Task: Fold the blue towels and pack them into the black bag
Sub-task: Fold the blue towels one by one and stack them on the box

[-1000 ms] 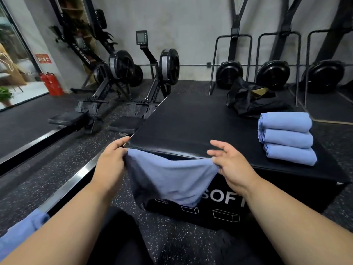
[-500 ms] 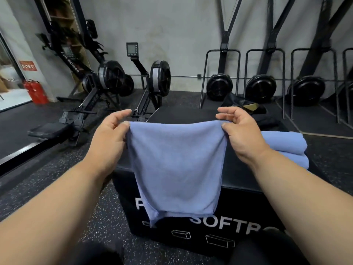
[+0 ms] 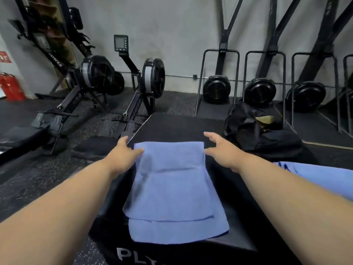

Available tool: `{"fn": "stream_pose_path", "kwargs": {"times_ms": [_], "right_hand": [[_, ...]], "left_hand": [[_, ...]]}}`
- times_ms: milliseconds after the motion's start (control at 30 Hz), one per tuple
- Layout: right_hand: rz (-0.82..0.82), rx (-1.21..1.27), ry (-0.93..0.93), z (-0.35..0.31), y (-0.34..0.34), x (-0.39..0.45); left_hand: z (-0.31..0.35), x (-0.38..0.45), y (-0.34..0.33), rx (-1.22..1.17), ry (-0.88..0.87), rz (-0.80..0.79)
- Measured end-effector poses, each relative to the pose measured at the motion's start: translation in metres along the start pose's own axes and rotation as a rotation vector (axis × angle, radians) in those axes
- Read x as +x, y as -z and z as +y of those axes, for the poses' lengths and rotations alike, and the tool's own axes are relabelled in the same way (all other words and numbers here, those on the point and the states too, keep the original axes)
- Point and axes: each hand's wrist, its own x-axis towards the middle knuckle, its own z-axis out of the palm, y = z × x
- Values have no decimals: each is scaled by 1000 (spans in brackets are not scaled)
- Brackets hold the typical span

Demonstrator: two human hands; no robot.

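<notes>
A blue towel (image 3: 173, 190) lies spread lengthwise on the black padded box (image 3: 179, 129), its near end hanging over the front edge. My left hand (image 3: 125, 153) rests at the towel's far left corner, fingers apart, touching the cloth. At the far right corner my right hand (image 3: 222, 150) hovers open, with its fingers spread just off the towel's edge. The black bag (image 3: 254, 132) sits crumpled at the box's far right. Folded blue towels (image 3: 317, 178) show at the right edge, partly hidden by my right forearm.
Two rowing machines (image 3: 122, 92) stand on the floor to the left. Black fan units in metal frames (image 3: 217, 88) line the back wall. A red fire extinguisher (image 3: 11, 87) is at the far left. Speckled rubber floor (image 3: 38, 178) surrounds the box.
The towel was held up by its top corners in both hands; now it lies flat on the box and both hands have let go and opened.
</notes>
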Motion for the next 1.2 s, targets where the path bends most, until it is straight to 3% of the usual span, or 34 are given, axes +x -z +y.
{"fn": "stream_pose_path", "kwargs": {"times_ms": [67, 133, 233, 300, 433, 533, 733, 833, 900, 1033, 1200], "right_hand": [[16, 37, -72, 38, -24, -15], [24, 212, -122, 70, -46, -42], [125, 279, -31, 100, -70, -83], [92, 278, 26, 104, -75, -102], [-91, -6, 124, 101, -67, -123], [-6, -136, 177, 100, -74, -131], [207, 106, 60, 97, -78, -130], [249, 332, 35, 92, -68, -134], [242, 411, 44, 91, -59, -139], [164, 322, 49, 105, -46, -156], [98, 133, 25, 121, -41, -165]], "left_hand": [[-39, -12, -12, 60, 29, -44], [-74, -39, -20, 72, 5, 13], [-109, -93, -26, 60, -67, 86], [-119, -115, -26, 101, -89, 113], [-113, -122, -19, 278, -207, -8], [-116, -125, -21, 371, -253, -94], [-101, -130, -23, 364, -276, 37], [-86, -139, -23, 234, -289, 176], [-79, -156, -27, 98, -293, 181], [-93, -194, -47, 22, -277, 128], [-122, -208, -70, 47, -147, -153]]}}
